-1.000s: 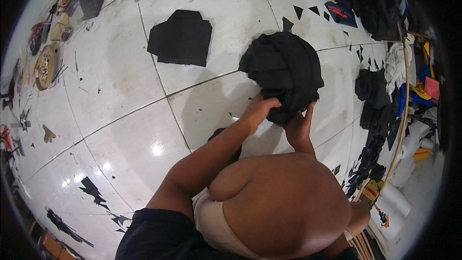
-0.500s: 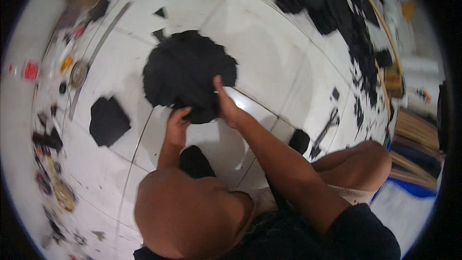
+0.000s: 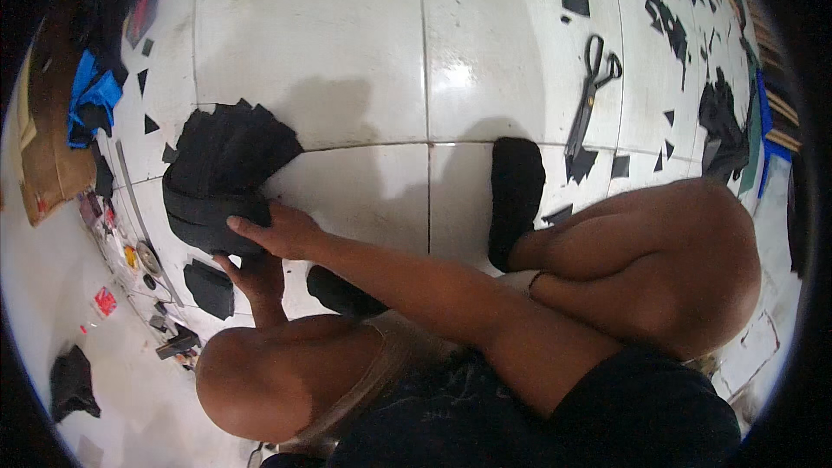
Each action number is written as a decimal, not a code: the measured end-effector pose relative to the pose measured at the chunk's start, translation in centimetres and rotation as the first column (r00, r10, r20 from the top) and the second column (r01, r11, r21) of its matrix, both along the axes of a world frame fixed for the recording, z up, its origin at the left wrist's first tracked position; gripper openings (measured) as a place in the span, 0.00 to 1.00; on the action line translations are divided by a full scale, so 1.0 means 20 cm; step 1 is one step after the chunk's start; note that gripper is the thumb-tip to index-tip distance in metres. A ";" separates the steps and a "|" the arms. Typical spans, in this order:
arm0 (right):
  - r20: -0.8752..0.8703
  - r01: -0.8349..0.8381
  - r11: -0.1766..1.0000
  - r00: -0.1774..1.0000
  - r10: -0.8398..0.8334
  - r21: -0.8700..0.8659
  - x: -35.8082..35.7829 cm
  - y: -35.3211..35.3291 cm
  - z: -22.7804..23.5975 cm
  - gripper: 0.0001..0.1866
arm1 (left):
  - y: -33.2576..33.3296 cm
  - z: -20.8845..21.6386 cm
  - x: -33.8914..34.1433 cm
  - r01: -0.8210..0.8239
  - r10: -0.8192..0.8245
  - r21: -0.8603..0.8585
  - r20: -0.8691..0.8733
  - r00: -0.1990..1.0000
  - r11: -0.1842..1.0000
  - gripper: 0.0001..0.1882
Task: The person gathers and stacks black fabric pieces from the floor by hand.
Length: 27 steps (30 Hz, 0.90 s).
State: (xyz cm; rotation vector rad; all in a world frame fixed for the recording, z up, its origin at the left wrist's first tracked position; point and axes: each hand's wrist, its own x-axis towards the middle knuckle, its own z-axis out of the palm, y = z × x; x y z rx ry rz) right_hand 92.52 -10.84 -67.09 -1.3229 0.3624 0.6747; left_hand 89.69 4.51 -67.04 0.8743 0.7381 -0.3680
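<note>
Two hands meet on the thick stack of black cut fabric pieces (image 3: 221, 178) lying on the white tiled floor (image 3: 364, 61) to my left. I see my right hand (image 3: 277, 232) laid flat on its near edge, fingers extended and pressed together, seemingly to pin the layers. My left hand (image 3: 251, 273) reaches in from below at the stack's lower edge; whether it pinches cloth I cannot tell. A smaller black fabric piece (image 3: 211, 288) lies just beside it. Black-handled scissors (image 3: 591, 91) rest well apart, to the right, among scattered black offcuts (image 3: 620, 166)
</note>
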 end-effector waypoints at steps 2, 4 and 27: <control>0.096 0.144 0.989 0.985 -0.140 -0.036 -0.01 0.06 0.04 0.52 | -0.01 0.01 0.00 -0.002 0.008 0.091 -0.065 0.998 0.996 0.53; -0.046 -0.060 0.998 0.997 0.060 -0.006 0.03 -0.02 0.16 0.55 | 0.05 0.01 0.00 0.051 -0.048 0.028 -0.089 0.995 0.998 0.54; -0.182 0.196 0.979 0.962 -0.201 -0.048 0.06 -0.04 0.01 0.33 | -0.06 0.01 0.04 -0.134 0.134 0.002 -0.049 0.990 0.991 0.43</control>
